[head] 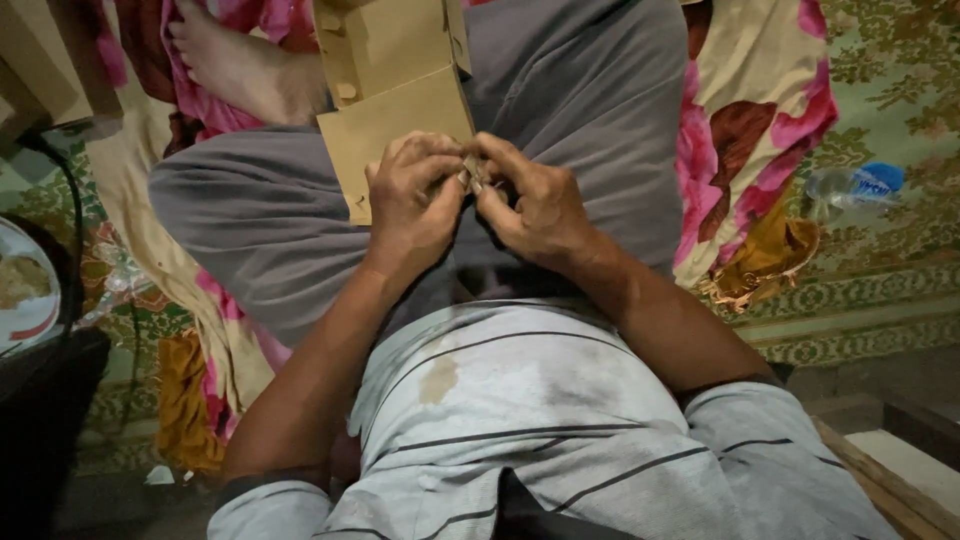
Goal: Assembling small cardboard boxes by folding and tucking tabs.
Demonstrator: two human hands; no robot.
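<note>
1. A seated person's two hands meet at the centre of the frame, over a lap in grey trousers (560, 90).
2. The left hand (415, 200) and right hand (535, 205) are both clenched around a small folded paper piece (471, 172), pinched between the fingertips of each; only a sliver of it shows.
3. Just above the hands, at top centre, a stack of brown paper envelopes (395, 90) rests on the person's knee, its lower edge touching the left hand.
4. A bare foot (245, 65) lies at upper left on a floral cloth (760, 100) spread under the legs.
5. At the right edge, a clear plastic bottle (850, 190) with a blue label lies on a green patterned carpet (880, 290).
6. A plate (25, 285) sits at the left edge.
7. A striped grey shirt (520, 420) fills the bottom.
</note>
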